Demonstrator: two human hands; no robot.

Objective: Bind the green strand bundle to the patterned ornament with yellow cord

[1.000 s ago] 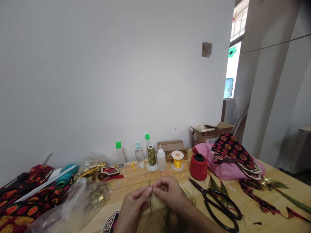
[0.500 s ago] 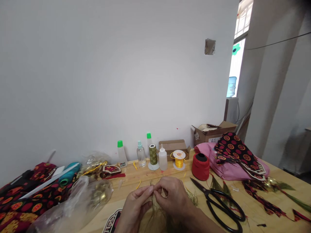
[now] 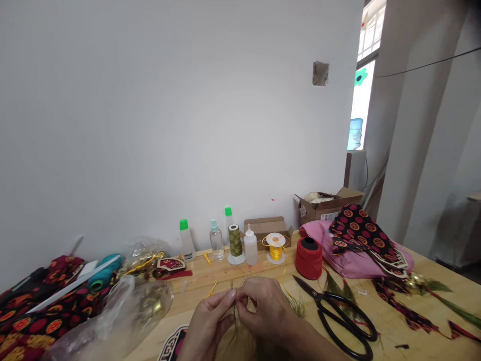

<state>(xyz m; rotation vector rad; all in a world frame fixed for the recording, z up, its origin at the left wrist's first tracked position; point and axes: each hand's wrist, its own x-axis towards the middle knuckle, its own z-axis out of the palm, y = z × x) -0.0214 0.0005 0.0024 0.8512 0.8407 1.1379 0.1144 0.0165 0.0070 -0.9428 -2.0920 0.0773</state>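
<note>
My left hand pinches a thin bundle of olive-green threads between thumb and forefinger at the front of the wooden table. Right beside it, my right hand is closed with thumb and fingertips pressed together on the same threads. Loose strands hang down below both hands and a few stick up above the fingertips. More green strands show behind my right wrist. A flat patterned piece with a white border lies partly under my left hand. Black-handled scissors lie to the right.
At the back stand an olive thread spool, a squeeze bottle, a yellow cord spool and a red thread cone. Patterned cloth lies on a pink bag at right. Plastic bags and dark fabric occupy the left.
The view has shifted slightly, so the table's things sit a little further left. Both hands stay together on the threads, with only slight finger movement.
</note>
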